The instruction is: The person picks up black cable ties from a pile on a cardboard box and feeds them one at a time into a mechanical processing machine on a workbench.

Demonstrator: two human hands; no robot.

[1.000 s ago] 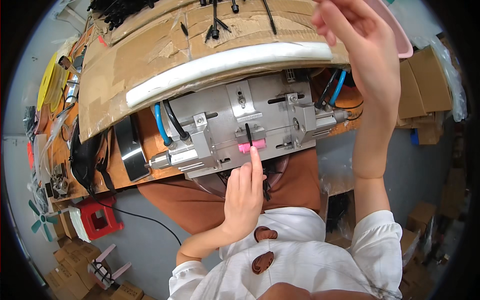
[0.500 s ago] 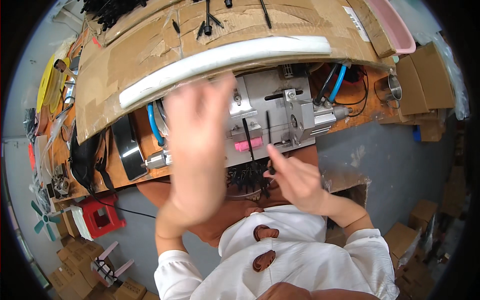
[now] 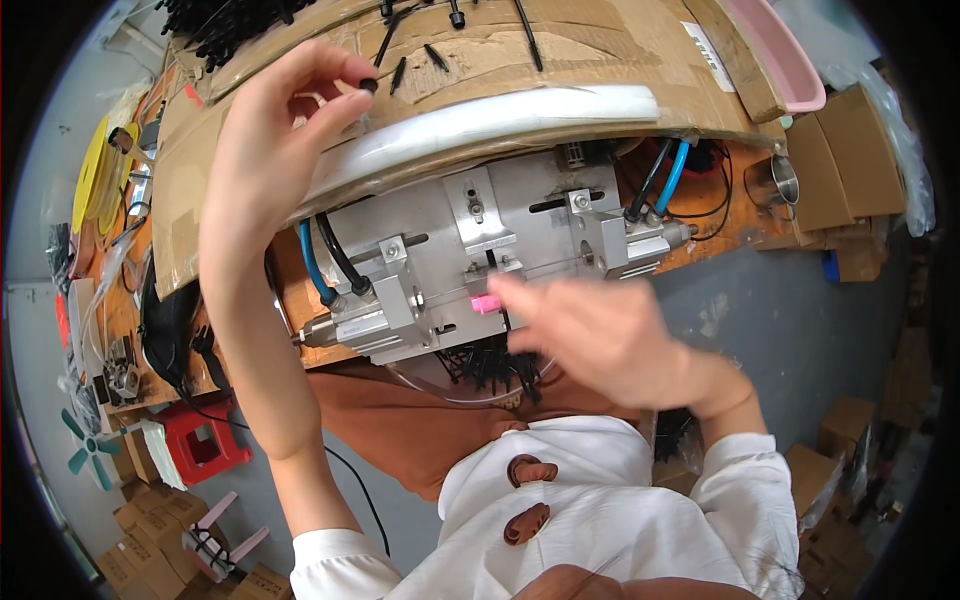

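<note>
My left hand (image 3: 270,140) is raised over the cardboard sheet (image 3: 560,60) and pinches a small black piece (image 3: 368,85) between thumb and fingertips. More thin black pieces (image 3: 400,60) lie loose on the cardboard just beyond it. My right hand (image 3: 590,330) is blurred. Its fingertips are at the pink part (image 3: 485,303) on the front of the metal fixture (image 3: 470,250), and I cannot tell whether it holds anything. A clear container of black pieces (image 3: 490,365) sits under the fixture, close to my lap.
A white padded strip (image 3: 480,125) runs along the cardboard's near edge. Blue and black hoses (image 3: 312,265) feed the fixture. A pink tray (image 3: 780,55), a metal cup (image 3: 780,180) and cardboard boxes (image 3: 840,150) are at the right. A red stool (image 3: 205,440) stands below left.
My left hand rose from the fixture's pink part to the cardboard and pinched a black piece. My right hand dropped from the upper right to the pink part.
</note>
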